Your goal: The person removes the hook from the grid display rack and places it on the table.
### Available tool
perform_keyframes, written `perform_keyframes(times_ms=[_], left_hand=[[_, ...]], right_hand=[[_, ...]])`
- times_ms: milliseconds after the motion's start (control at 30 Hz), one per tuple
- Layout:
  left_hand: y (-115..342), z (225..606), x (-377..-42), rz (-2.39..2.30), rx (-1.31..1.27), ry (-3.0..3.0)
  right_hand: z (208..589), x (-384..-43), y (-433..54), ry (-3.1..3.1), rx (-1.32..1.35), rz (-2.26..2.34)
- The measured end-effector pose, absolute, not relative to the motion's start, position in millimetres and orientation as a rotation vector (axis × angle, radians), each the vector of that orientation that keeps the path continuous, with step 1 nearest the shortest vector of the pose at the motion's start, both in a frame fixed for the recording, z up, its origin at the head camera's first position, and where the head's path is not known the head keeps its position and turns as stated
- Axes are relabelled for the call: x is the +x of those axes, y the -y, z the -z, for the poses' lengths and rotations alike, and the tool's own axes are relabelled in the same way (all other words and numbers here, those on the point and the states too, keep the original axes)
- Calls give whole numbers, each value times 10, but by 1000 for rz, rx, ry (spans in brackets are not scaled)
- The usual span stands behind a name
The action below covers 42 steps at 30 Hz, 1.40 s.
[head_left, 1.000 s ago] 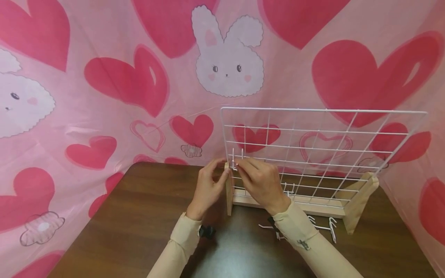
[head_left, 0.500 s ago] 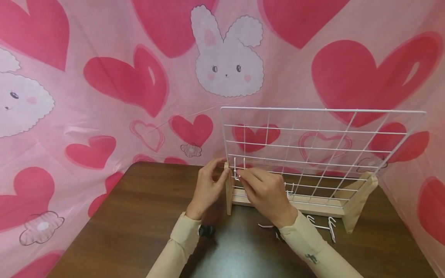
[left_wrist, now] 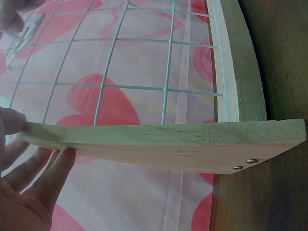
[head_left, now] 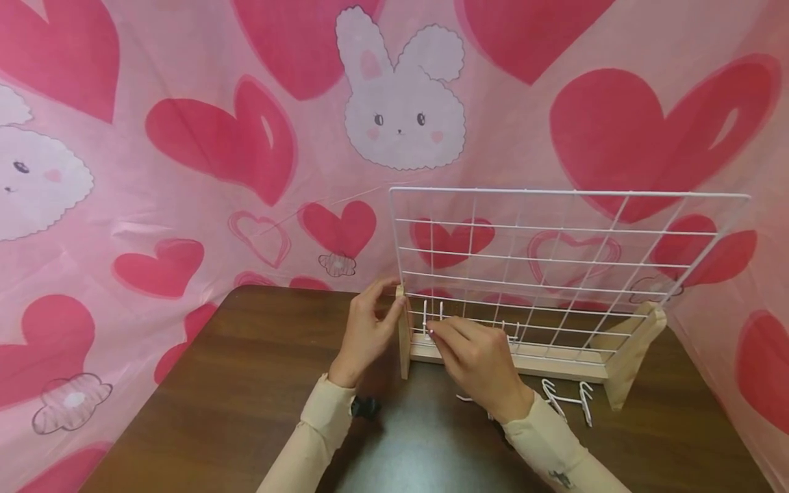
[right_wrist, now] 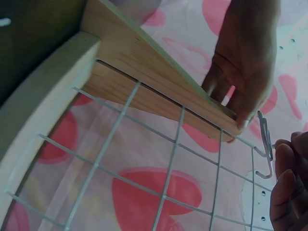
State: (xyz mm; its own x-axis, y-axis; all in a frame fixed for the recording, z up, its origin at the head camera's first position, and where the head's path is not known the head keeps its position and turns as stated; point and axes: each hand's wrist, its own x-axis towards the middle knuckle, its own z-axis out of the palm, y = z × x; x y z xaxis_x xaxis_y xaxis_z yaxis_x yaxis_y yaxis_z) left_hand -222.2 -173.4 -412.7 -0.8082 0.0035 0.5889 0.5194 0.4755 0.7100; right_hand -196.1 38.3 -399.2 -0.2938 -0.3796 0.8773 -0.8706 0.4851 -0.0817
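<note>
In the head view my left hand (head_left: pixel 366 335) pinches the top of the left wooden side panel (head_left: pixel 403 342) of a rack, thumb on one face and fingers on the other. White wire grid (head_left: pixel 493 189) stands between the rack's wooden sides. My right hand (head_left: pixel 483 356) pinches a white double wire hook (head_left: pixel 424 318) between thumb and fingertips, in front of the grid's lower left. In the right wrist view the hook (right_wrist: pixel 265 134) shows its bent ends close to the grid wires. The left wrist view has it at the upper left, partly covered by the fingers.
A similar white hook (head_left: pixel 516 332) hangs low on the grid, half behind my right hand. Another loose hook (head_left: pixel 567 400) lies on the brown table (head_left: pixel 246 383) by the right wooden side (head_left: pixel 635 363). One more white wire end (head_left: pixel 464 398) shows beside my right forearm.
My right hand has lowered the white hook in front of the grid, from about mid-height to near the bottom rows, and slightly right. The left hand has kept its grip on the side panel.
</note>
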Motion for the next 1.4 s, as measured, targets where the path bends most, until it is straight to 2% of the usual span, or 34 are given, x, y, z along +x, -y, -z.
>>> perform_keyframes(times_ms=[1400], left_hand=[[1733, 4132, -2219, 1298, -432, 2213]], right_hand=[[4510, -1849, -514, 2238, 1139, -333]])
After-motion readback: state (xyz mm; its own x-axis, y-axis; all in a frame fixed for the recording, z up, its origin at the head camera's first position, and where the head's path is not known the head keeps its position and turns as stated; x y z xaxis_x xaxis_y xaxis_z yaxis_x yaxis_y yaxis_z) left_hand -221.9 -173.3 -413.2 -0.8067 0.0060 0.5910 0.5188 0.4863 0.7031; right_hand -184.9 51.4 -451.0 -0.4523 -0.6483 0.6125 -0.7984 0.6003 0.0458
